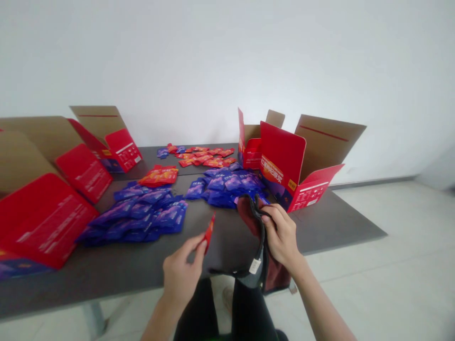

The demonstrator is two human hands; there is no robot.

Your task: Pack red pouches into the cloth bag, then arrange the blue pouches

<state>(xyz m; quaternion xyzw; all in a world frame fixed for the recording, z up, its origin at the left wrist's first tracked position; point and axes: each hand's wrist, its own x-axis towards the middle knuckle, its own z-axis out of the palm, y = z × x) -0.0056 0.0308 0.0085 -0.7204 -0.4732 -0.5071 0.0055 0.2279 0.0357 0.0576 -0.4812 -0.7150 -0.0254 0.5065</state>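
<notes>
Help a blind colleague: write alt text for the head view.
A person's left hand pinches a small red packet; the right hand grips a brown, black-edged cloth. Beyond, on a dark table, blue packets and red packets lie between open red boxes.

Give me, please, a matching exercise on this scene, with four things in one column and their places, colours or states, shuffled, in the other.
Column one
1. Red packet
2. Brown cloth
3. Front right box
4. Wall

Column two
A. White, behind the table
B. Held in the right hand, with a white tag showing
C. Between the fingers of the left hand
D. On the table, its flaps open

Right pairs: 1-C, 2-B, 3-D, 4-A
</notes>
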